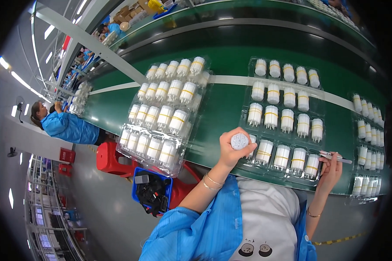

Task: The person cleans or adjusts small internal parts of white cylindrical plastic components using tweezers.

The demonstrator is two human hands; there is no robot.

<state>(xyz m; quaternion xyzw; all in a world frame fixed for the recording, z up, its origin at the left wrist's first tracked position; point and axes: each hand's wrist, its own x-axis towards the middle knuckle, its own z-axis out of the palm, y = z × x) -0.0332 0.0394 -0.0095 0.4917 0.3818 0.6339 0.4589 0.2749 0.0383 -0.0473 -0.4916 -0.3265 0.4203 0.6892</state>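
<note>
My left hand [231,150] is closed around a white cylindrical component [239,141], its round, dotted end facing up. It hovers over the near-left corner of a clear plastic tray [265,114] holding rows of white cylinders with yellow bands; several show metal pins. At that tray's near-right corner, my right hand [330,170] pinches slim metal tweezers [342,159]. Their tips lie close to the last cylinder [312,166] of the near row; whether they touch it I cannot tell.
Stacked trays of similar cylinders [154,130] stand on the green conveyor belt [220,108] to the left, with another tray [357,174] at the far right. Below the belt's left edge are a red stool [111,157] and a blue crate [138,191]. A person in blue [67,126] works farther left.
</note>
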